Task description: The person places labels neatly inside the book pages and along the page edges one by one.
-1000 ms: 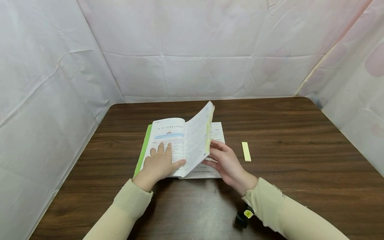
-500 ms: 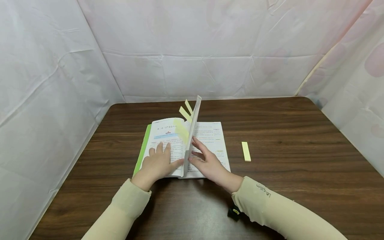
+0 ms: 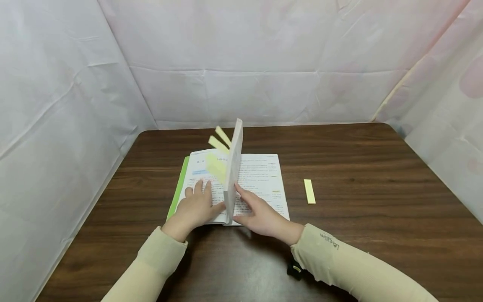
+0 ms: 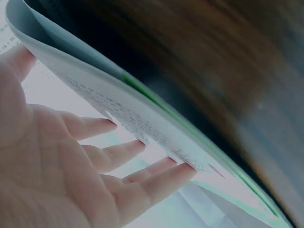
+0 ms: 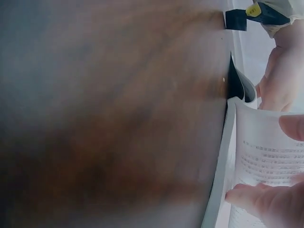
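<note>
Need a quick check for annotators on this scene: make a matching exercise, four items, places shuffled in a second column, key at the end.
Items
1. Left hand
2. Right hand
3. Loose yellow strip
4. Raised block of pages

Places
A. Lies on the table, to the right of the open book
B. Stands on edge between the two hands
C. Rests on the left-hand page
D. Extends over the right-hand page

Pairs: 1-C, 2-D, 3-A, 4-B
</note>
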{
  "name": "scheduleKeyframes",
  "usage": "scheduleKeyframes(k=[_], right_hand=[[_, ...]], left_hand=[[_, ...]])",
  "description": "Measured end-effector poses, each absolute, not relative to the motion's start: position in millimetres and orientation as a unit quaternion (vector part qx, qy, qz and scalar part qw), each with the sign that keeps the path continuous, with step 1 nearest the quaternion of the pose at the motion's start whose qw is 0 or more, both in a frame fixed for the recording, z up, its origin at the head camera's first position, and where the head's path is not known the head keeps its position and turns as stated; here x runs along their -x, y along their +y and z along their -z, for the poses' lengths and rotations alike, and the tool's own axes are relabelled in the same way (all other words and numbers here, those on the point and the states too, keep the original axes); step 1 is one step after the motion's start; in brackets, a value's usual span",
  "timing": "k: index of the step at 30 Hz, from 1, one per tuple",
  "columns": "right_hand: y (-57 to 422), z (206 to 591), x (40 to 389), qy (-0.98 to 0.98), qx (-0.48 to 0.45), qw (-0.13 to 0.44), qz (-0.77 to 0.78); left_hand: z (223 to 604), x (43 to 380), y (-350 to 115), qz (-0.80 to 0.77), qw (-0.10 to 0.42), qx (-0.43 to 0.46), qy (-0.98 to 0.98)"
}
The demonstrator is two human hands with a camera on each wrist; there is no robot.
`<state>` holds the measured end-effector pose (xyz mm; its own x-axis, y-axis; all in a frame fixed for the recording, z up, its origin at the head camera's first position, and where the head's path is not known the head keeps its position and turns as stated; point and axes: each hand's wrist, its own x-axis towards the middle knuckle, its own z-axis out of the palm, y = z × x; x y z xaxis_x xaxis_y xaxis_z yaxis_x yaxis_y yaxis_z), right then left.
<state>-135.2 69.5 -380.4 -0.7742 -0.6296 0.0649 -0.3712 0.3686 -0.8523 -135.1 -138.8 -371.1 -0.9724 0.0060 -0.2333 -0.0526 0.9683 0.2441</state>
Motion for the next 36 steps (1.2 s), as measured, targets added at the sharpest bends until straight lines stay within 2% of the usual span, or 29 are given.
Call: scheduleKeyframes(k=[8,13,16,22,26,29,36], right_hand=[[64.5,375.6,132.5,0.835,0.329,0.157,0.412],[61.7,375.5,131.6,0.839,0.329,0.174,0.398],[59.8,375.5,131.3,0.842,0.325,0.182,0.389],[53.9,373.8,131.0,0.848,0.318,0.197,0.376],[50.2,371.1,130.2,0.860,0.319,0.191,0.349],[48.3,369.4,130.1,0.865,0.323,0.185,0.337],[45.3,367.5,129.8,0.873,0.332,0.170,0.314]], left_hand=[[368.9,131.9,-145.9,-0.132,0.110,0.006,0.985],[369.7,123.8,-148.3,-0.131,0.088,-0.032,0.987],[369.6,117.4,-148.1,-0.122,0.049,-0.077,0.988],[367.4,100.5,-147.0,-0.050,-0.086,-0.165,0.981],[365.0,91.0,-145.2,-0.035,-0.139,-0.175,0.974],[361.4,84.9,-143.5,-0.030,-0.144,-0.160,0.976],[344.3,64.2,-137.2,0.028,-0.089,-0.134,0.987]])
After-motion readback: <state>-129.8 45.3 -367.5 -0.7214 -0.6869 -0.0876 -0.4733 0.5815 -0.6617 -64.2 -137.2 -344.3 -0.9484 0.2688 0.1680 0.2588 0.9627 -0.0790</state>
